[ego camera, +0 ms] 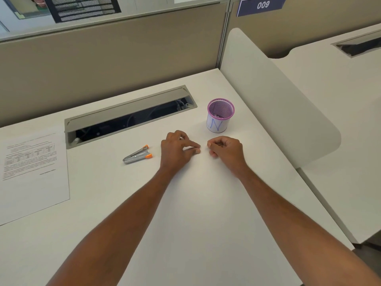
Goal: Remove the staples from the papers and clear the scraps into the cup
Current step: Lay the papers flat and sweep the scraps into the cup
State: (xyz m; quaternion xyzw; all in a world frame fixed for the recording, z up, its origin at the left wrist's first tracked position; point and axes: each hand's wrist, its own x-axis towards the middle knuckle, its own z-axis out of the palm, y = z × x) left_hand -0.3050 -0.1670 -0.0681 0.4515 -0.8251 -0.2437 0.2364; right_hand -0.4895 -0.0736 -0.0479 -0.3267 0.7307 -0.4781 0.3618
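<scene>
My left hand [178, 149] rests on the white desk [198, 203], its index finger and thumb stretched to the right with their tips close together on the surface. A small gap away, my right hand [225, 150] sits knuckles up with its fingers curled under; nothing shows in it. Any staple scrap between the two hands is too small to make out. Just behind my right hand stands the purple mesh cup [220, 115], with a white label marked "N" and small bits inside. A metal staple remover [137, 155] with orange tips lies left of my left hand. Printed paper [34, 174] lies at the far left.
An open grey cable tray [127, 116] is sunk into the desk behind the staple remover. A beige partition [103, 58] runs along the back and a rounded white divider [274, 104] closes the right side. The desk's right edge lies past the divider.
</scene>
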